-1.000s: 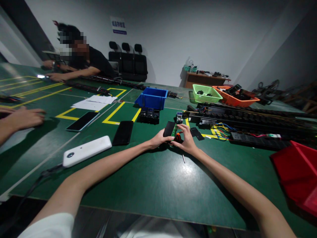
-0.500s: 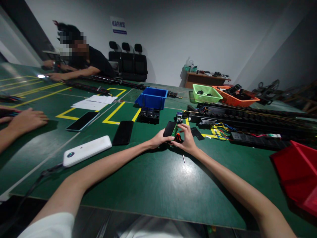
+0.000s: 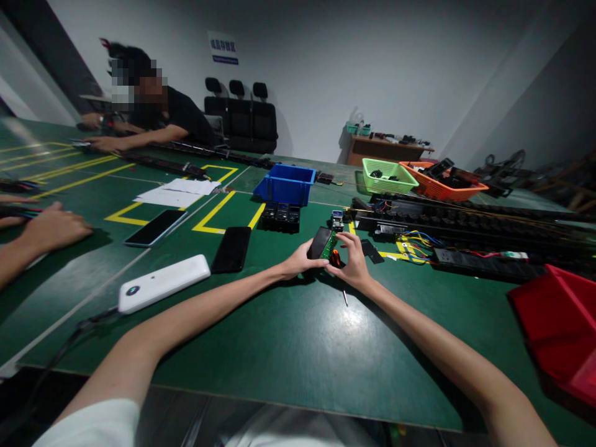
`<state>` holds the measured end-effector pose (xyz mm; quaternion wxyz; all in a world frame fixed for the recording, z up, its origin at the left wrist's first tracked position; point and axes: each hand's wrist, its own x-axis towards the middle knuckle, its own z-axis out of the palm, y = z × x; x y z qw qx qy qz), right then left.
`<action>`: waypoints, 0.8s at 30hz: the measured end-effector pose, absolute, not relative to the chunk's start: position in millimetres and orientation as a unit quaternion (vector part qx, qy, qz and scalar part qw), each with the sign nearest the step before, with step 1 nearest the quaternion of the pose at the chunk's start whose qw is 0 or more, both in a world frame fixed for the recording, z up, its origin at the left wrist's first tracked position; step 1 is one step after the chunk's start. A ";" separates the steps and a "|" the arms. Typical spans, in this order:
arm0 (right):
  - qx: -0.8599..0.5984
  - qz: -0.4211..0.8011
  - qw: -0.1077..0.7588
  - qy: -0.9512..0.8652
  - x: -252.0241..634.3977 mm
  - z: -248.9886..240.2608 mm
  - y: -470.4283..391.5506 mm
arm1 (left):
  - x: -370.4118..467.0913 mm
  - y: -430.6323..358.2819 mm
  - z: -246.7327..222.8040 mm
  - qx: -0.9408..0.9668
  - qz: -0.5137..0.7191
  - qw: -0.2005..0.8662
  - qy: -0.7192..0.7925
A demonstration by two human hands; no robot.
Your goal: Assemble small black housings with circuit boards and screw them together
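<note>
My left hand [image 3: 298, 261] is closed on a black case [image 3: 320, 243] above the green table. Along the right edge of the case, a green circuit board [image 3: 328, 246] is gripped between the thumb and fingers of my right hand [image 3: 351, 261]. Beneath the hands lies a screwdriver with a red and black handle [image 3: 335, 257], its metal shaft [image 3: 345, 298] pointing toward me. Flat black pieces [image 3: 371, 251] rest just right of my right hand. A small device with a blue top [image 3: 338, 217] stands behind the hands.
A blue bin [image 3: 288, 183], black modules [image 3: 280, 217], two phones [image 3: 231, 249] [image 3: 156, 228] and a white power bank [image 3: 164, 284] lie left. Long black assemblies [image 3: 465, 223] and a red bin [image 3: 559, 329] are right. Another person's hand [image 3: 56, 230] is at far left.
The black case has tilted, showing more of its face, with the board turned along with it. My right hand has shifted slightly. The other person's hand at far left moved a little.
</note>
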<state>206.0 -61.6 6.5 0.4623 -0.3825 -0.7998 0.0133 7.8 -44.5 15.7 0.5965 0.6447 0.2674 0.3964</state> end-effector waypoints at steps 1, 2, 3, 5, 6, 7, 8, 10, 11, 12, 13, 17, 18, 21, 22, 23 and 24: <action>-0.382 0.014 0.461 -0.801 206.0 6.6 -61.5 | 7.6 -44.1 15.3 0.647 0.397 0.595 0.266; -0.381 0.015 0.461 -0.801 206.1 6.7 -61.5 | 7.5 -43.9 14.9 0.649 0.399 0.592 0.263; -0.380 0.015 0.460 -0.802 206.1 6.9 -61.5 | 7.4 -43.7 14.5 0.651 0.401 0.590 0.261; -0.381 0.017 0.457 -0.803 206.2 7.2 -61.6 | 7.4 -43.6 13.6 0.654 0.407 0.583 0.259; -0.383 0.019 0.455 -0.804 206.2 7.5 -61.6 | 7.3 -43.7 13.1 0.654 0.410 0.580 0.261; -0.386 0.020 0.453 -0.804 206.2 7.7 -61.6 | 7.3 -43.7 12.6 0.654 0.412 0.577 0.264; -0.388 0.022 0.450 -0.804 206.1 8.0 -61.7 | 7.4 -43.7 12.1 0.652 0.414 0.576 0.268; -0.389 0.023 0.445 -0.806 205.6 8.6 -62.2 | 7.5 -43.4 11.1 0.648 0.418 0.575 0.275; -0.389 0.024 0.443 -0.808 205.3 9.0 -62.6 | 7.6 -43.2 10.6 0.645 0.420 0.576 0.277; -0.387 0.024 0.441 -0.810 205.0 9.4 -63.0 | 7.8 -42.9 10.2 0.641 0.422 0.577 0.279; -0.385 0.024 0.439 -0.812 204.7 9.7 -63.5 | 8.0 -42.7 9.9 0.637 0.423 0.581 0.279; -0.381 0.023 0.435 -0.816 204.4 10.1 -64.4 | 8.7 -42.7 10.2 0.622 0.411 0.613 0.261; -0.381 0.024 0.434 -0.816 204.5 9.9 -64.2 | 8.9 -43.0 10.6 0.619 0.407 0.622 0.254; -0.387 0.023 0.435 -0.813 205.0 8.5 -62.7 | 9.0 -43.7 11.7 0.617 0.400 0.632 0.242; -0.389 0.023 0.436 -0.811 205.0 8.0 -62.3 | 8.9 -43.8 11.9 0.618 0.400 0.632 0.242; -0.392 0.022 0.437 -0.810 205.1 7.6 -61.9 | 8.9 -43.8 12.0 0.619 0.399 0.631 0.242; -0.395 0.022 0.437 -0.808 205.1 7.4 -61.6 | 8.9 -43.8 12.0 0.620 0.399 0.630 0.242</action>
